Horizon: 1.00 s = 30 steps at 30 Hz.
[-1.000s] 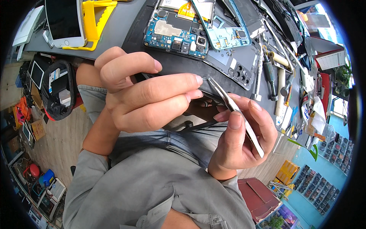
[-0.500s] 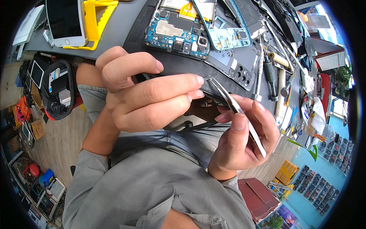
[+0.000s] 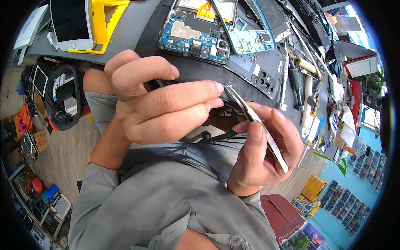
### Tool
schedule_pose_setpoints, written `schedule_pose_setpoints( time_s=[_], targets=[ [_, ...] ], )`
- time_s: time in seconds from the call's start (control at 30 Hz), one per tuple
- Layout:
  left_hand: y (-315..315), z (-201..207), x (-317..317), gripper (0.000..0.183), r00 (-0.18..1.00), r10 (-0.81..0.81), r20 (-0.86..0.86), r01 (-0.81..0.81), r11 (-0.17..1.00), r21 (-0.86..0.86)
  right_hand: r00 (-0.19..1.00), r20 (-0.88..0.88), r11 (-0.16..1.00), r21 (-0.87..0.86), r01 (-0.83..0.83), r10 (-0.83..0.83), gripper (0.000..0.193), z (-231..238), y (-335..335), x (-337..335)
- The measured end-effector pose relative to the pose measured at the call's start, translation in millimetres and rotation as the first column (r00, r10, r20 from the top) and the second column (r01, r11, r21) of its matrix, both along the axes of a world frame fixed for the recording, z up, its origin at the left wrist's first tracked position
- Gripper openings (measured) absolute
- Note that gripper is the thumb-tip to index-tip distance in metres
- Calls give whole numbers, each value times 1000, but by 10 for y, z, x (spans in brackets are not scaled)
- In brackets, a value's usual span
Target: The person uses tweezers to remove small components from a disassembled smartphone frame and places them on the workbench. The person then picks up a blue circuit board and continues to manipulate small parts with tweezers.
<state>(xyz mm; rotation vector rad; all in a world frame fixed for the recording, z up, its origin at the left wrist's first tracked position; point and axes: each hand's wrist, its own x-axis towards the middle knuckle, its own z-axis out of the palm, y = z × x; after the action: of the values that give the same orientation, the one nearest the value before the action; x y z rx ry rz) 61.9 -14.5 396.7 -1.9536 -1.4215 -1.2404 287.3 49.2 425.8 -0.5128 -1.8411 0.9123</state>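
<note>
Between the thumb and fingertips of my left hand [image 3: 162, 104], a tiny metal part [image 3: 228, 86] is pinched, its end sticking out past the fingertips; it is too small to name. My right hand [image 3: 268, 146] is closed around silver tweezers [image 3: 258, 121], whose tips meet that small part. Both hands are above my lap, at the near edge of the work mat. Just beyond them lies an opened phone [image 3: 189, 35] with its blue circuit board and cameras showing. A light-blue phone frame [image 3: 254, 41] leans over its right side.
At the far left, a white phone [image 3: 73, 25] rests against a yellow stand [image 3: 109, 25]. A dark back plate with lens holes [image 3: 262, 79] lies right of the opened phone. Screwdrivers [image 3: 296, 85] and other tools crowd the bench's right side. A black bag [image 3: 64, 98] sits lower left.
The tweezers and my right hand have shifted slightly left, the tips coming nearer my left fingertips. More of the tiny part now shows beside the tips. My left hand has barely moved.
</note>
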Motion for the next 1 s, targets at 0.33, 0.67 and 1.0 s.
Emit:
schedule_pose_setpoints(
  time_s=[0.33,0.67,1.0],
  targets=[
    [-11,13,1,33,1000,8,-4,-8,1000,-9,999,-32,1000,-14,-4,3,51,-3,-4,-3],
    [-12,15,12,34,1000,12,-2,-12,1000,-14,1000,-15,1000,7,17,-17,49,-5,-12,-14],
    [-6,17,1,34,1000,3,-9,-3,1000,-17,1000,-18,1000,1,14,-14,52,-3,-8,-14]
  ],
)
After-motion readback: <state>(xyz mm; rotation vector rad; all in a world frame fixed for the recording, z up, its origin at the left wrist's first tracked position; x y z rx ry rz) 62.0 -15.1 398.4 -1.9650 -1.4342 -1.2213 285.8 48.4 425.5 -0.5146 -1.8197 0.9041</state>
